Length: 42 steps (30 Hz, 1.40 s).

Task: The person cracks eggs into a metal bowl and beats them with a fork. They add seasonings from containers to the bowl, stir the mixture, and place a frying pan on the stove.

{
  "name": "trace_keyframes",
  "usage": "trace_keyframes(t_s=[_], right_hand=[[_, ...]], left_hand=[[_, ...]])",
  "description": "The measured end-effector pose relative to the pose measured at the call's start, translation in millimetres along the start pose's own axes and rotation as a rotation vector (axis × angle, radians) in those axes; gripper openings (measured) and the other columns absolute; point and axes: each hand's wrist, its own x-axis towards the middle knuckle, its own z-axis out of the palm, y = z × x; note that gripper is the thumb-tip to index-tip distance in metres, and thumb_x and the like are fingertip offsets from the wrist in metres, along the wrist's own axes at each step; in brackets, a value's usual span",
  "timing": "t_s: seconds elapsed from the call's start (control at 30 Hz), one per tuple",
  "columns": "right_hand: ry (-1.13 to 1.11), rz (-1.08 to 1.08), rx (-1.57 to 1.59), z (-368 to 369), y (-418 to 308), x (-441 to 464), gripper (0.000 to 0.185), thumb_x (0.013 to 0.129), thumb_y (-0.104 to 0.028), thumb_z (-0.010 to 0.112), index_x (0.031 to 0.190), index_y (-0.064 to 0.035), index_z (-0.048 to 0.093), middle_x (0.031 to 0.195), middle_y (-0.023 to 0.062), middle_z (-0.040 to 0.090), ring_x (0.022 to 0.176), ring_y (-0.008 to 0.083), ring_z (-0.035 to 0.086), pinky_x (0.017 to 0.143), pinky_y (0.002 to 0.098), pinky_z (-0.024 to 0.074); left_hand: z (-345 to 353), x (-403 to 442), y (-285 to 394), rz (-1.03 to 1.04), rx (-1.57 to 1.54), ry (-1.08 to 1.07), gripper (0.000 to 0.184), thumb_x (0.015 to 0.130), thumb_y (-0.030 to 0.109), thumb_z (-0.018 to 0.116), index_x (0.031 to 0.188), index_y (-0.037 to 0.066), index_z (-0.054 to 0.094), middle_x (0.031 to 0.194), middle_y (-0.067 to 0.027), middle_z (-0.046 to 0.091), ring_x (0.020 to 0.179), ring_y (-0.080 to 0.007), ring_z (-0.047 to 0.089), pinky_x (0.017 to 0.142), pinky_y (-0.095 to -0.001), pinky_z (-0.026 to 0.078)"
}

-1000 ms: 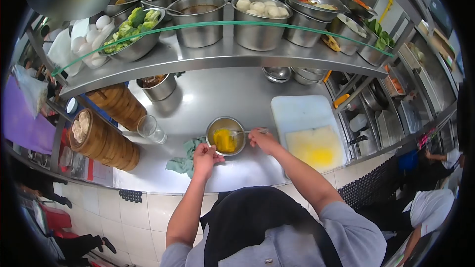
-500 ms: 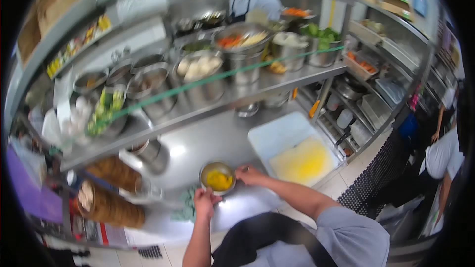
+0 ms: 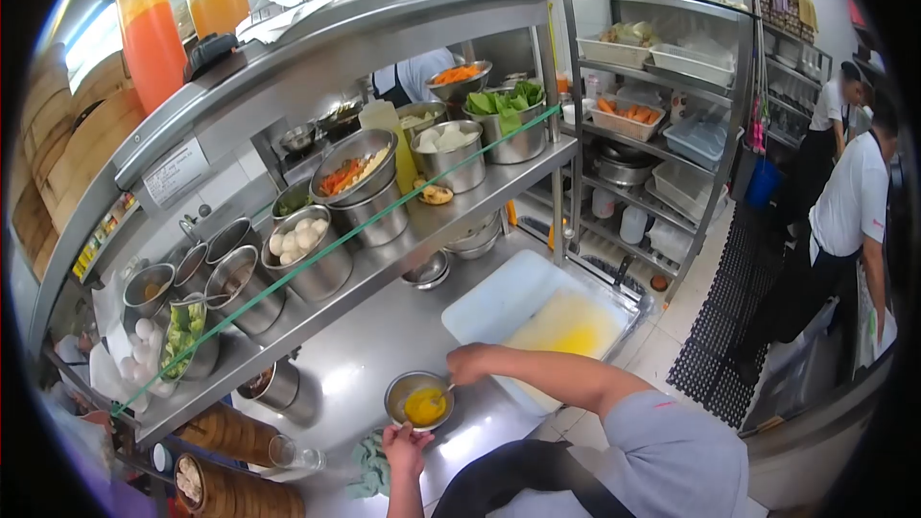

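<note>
A small metal bowl stands on the steel counter with yellow liquid, like beaten egg, in it. My left hand is closed on the bowl's near rim. At the far right side of the bowl, my right hand is closed around a thin metal utensil that dips into the yellow liquid. Its kind does not show clearly. A green cloth lies left of my left hand. To the right of the bowl is a white tray with a yellow layer in it.
Over the counter runs a steel shelf with pots of eggs, greens and other ingredients. Bamboo steamers stand at the lower left. A storage rack is on the right, and two people stand beyond the black floor mat.
The view has swung up and to the right, showing more of the rack and co-workers. My right hand has risen slightly beside the bowl; my left hand stays at its rim.
</note>
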Motion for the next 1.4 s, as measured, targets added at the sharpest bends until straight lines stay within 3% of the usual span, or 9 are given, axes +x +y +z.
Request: trace_keyframes(t_s=[0.33,0.57,0.63,0.83,0.93,1.0,1.13,1.23,1.4], right_hand=[[0.261,-0.045,-0.063,20,-16,-34,0.051,0.095,-0.052,0.054,0.095,-0.0044,0.074,0.092,0.0183,0.073,0.092,0.0358,0.071,0.083,0.0472,0.0555],[0.303,-0.01,-0.029,13,-14,-44,0.05,0.096,-0.051,0.052,0.093,-0.006,0.074,0.094,0.0168,0.074,0.093,0.0356,0.071,0.082,0.0475,0.0553],[0.069,-0.025,0.031,6,-18,-52,0.051,0.097,-0.051,0.05,0.093,-0.0068,0.075,0.097,0.0154,0.074,0.095,0.0351,0.07,0.082,0.0481,0.0551],[-0.056,-0.008,0.096,24,-7,-38,0.053,0.098,-0.047,0.048,0.1,-0.0015,0.075,0.104,0.0194,0.072,0.096,0.0367,0.07,0.086,0.0486,0.0546],[0.155,0.032,0.029,33,-8,-42,0.058,0.099,-0.052,0.045,0.093,-0.0027,0.075,0.095,0.0193,0.072,0.088,0.0377,0.069,0.08,0.0488,0.0542],[-0.034,-0.125,0.081,45,7,-21,0.061,0.1,-0.051,0.044,0.088,-0.0002,0.075,0.091,0.0226,0.071,0.086,0.04,0.069,0.078,0.0504,0.0534],[-0.089,0.091,0.181,23,4,-37,0.06,0.097,-0.053,0.049,0.086,0.0001,0.074,0.093,0.0223,0.072,0.09,0.0372,0.069,0.082,0.047,0.0534],[0.066,0.136,0.193,14,4,-44,0.057,0.097,-0.051,0.049,0.087,-0.0006,0.075,0.094,0.0203,0.072,0.089,0.0358,0.069,0.082,0.0461,0.0534],[-0.053,0.082,0.222,15,1,-41,0.054,0.098,-0.048,0.049,0.09,-0.0009,0.075,0.095,0.0201,0.072,0.091,0.0357,0.069,0.083,0.0461,0.0534]], left_hand=[[19,-16,-5,-0.014,-0.144,0.08,0.012,0.1,0.006,0.055,0.096,0.009,0.044,0.073,-0.013,0.059,0.062,-0.0283,0.066,0.06,-0.0461,0.061],[25,-19,-8,0.012,-0.115,0.107,0.011,0.1,0.006,0.055,0.097,0.006,0.044,0.074,-0.0133,0.059,0.063,-0.0266,0.067,0.06,-0.0429,0.063],[28,-18,-7,0.051,-0.068,0.109,0.011,0.1,0.005,0.055,0.098,0.004,0.044,0.075,-0.0131,0.059,0.063,-0.0258,0.067,0.06,-0.0416,0.063],[36,-12,-5,0.086,-0.061,0.104,0.012,0.099,0.003,0.056,0.097,0.004,0.044,0.076,-0.0116,0.056,0.063,-0.025,0.067,0.059,-0.041,0.064],[30,-6,-10,0.1,-0.029,0.099,0.012,0.098,0.004,0.057,0.096,0.005,0.045,0.078,-0.0103,0.056,0.063,-0.0235,0.064,0.058,-0.0418,0.063],[36,-9,-2,0.066,0.015,0.122,0.01,0.099,0.004,0.055,0.095,0.006,0.046,0.08,-0.0092,0.056,0.066,-0.0228,0.063,0.059,-0.0413,0.062],[40,-11,-2,0.082,0.025,0.119,0.014,0.101,0.008,0.057,0.091,0.006,0.047,0.075,-0.009,0.057,0.062,-0.0217,0.064,0.063,-0.0384,0.062],[37,-9,-3,0.087,-0.013,0.091,0.013,0.101,0.008,0.057,0.092,0.006,0.048,0.075,-0.0094,0.059,0.065,-0.0219,0.066,0.063,-0.0389,0.062],[40,-8,-4,0.076,-0.013,0.085,0.013,0.101,0.009,0.057,0.092,0.006,0.049,0.075,-0.0091,0.059,0.065,-0.0224,0.067,0.063,-0.0389,0.062]])
